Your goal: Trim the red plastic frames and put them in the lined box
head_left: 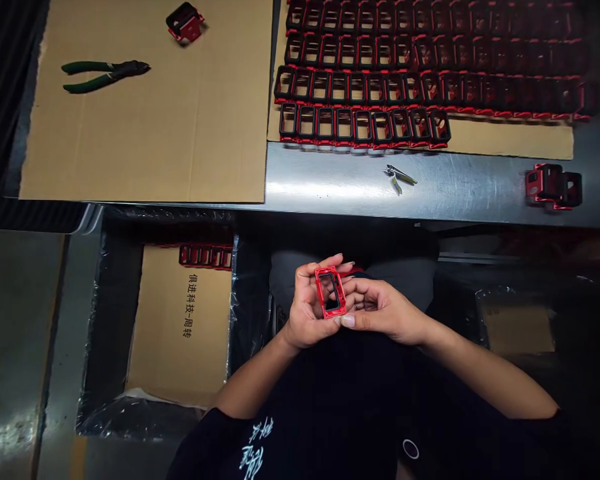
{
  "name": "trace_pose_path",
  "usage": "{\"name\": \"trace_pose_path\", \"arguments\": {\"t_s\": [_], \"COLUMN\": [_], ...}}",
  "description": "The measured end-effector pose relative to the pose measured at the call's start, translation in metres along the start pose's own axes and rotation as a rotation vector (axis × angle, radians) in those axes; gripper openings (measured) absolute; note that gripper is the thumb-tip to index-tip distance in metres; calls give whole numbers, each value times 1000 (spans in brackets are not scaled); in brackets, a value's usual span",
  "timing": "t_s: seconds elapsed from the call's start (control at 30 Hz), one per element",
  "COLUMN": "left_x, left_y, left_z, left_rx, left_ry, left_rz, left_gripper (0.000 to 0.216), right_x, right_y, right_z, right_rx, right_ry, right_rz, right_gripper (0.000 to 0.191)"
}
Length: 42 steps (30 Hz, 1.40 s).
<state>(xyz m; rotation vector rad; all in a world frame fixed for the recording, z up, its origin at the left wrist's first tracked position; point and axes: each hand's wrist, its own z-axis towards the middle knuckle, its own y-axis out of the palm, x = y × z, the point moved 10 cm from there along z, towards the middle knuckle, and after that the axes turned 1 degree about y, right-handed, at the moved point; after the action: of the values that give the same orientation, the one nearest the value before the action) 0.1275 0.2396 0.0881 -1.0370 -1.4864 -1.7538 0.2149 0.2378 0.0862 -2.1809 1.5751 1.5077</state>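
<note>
A small red rectangular frame is held upright over my lap, below the table's front edge. My left hand wraps round its left side, fingers curled behind it. On the frame's right side my right hand pinches it, thumb at the lower corner. Both hands are closed on the same frame.
Rows of several red-and-black frames lie on cardboard on the steel table. Green-handled cutters and one loose frame sit on the left cardboard sheet. Tweezers and another frame lie near the edge. A lined box stands at lower left.
</note>
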Motion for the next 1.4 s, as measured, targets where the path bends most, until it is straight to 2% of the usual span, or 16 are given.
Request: {"name": "trace_pose_path", "arguments": {"t_s": [0.2,0.37,0.53,0.73,0.97,1.17,1.27,1.33,1.4], "left_x": [10,15,14,13,11,16,16,15,15], "left_y": [5,10,11,9,6,3,1,-3,-7], "left_z": [0,-2,-2,-1,-3,-2,-1,0,2], "left_rx": [-46,-74,-83,-93,-88,-74,-47,-15,19], "left_ry": [75,133,135,165,181,160,136,111,88], "left_rz": [146,166,176,169,224,262,303,326,348], "left_gripper": [69,69,67,71,73,63,58,53,47], "right_x": [1,-2,-2,-6,-5,-4,-18,-40,-63], "right_y": [-1,-2,-5,-10,-17,-27,-37,-40,-34], "right_z": [1,1,0,-2,-3,-5,-12,-23,-37], "right_rx": [-47,-62,-16,72,141,195,319,450,553], "right_ry": [-24,-55,-68,-113,-107,-151,-267,-428,-618], "right_rz": [50,86,42,24,22,26,-148,-389,-646], "right_gripper": [44,43,45,38,42,39,32,24,24]}}
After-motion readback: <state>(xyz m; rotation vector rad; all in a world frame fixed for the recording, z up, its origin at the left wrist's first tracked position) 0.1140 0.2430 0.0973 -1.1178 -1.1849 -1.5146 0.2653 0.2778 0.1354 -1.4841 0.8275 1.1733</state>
